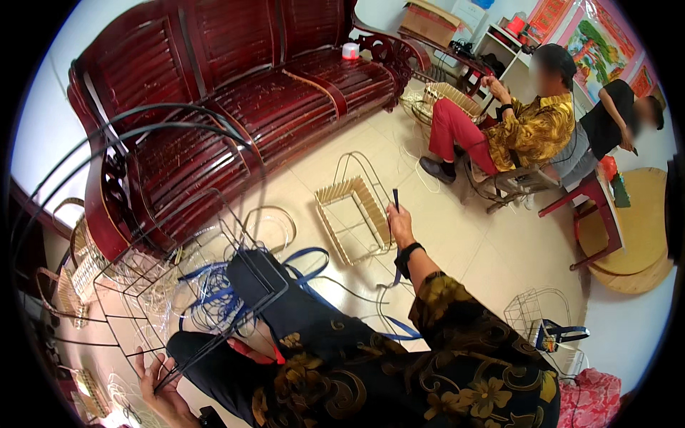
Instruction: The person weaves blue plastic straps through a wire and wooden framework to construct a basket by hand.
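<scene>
My left hand (pixel 163 381), at the lower left, has its fingers closed around the lower wires of a black wire basket frame (pixel 121 317). The frame tilts over my knee, and its long curved handle wires (pixel 168 125) reach up past the sofa. Out in front, my right hand (pixel 401 226) grips a dark flat strip (pixel 396 197), with one end sticking up above the fist and the rest hanging below. Just left of that hand, a wire basket with pale gold strips woven round its sides (pixel 333 195) stands on the floor.
Tangled blue strips (pixel 214 296) lie by my legs. A dark red wooden sofa (pixel 257 93) spans the back. At right, one person (pixel 546 121) sits with a basket; another (pixel 614 107) bends behind. A wire frame (pixel 524 314) and round wooden boards (pixel 635 235) stand right.
</scene>
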A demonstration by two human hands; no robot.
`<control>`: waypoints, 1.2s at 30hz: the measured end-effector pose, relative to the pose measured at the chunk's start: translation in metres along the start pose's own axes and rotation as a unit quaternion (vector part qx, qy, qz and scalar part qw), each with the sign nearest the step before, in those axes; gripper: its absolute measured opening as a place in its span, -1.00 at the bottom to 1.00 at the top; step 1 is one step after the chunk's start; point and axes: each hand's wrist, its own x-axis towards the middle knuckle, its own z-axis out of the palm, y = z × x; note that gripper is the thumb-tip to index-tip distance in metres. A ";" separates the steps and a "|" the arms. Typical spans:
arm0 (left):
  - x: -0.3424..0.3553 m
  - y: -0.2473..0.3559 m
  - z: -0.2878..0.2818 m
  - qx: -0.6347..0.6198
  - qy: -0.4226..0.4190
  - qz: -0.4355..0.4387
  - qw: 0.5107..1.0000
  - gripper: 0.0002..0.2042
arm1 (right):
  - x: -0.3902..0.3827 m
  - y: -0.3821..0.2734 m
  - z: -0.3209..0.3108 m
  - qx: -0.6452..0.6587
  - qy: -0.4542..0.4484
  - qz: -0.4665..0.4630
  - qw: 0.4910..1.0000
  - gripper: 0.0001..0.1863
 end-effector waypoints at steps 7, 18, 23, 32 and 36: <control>0.037 0.006 0.036 0.023 -0.050 0.038 0.998 -0.32 | -0.014 -0.023 -0.011 -0.016 -0.099 0.038 0.994 -0.64; 0.059 0.002 0.098 0.053 -0.152 0.003 0.987 -0.39 | -0.037 -0.122 -0.049 0.007 -0.034 -0.080 0.996 -0.56; 0.074 0.004 0.148 0.101 -0.206 -0.019 0.973 -0.47 | -0.101 -0.236 -0.057 0.137 -0.153 -0.176 0.963 -0.45; 0.114 -0.025 0.200 0.129 -0.256 -0.071 0.955 -0.56 | -0.148 -0.288 -0.047 0.018 -0.331 -0.323 0.886 -0.32; 0.122 -0.044 0.215 0.139 -0.271 -0.071 0.950 -0.41 | -0.158 -0.278 -0.045 -0.033 -0.267 -0.217 0.938 -0.67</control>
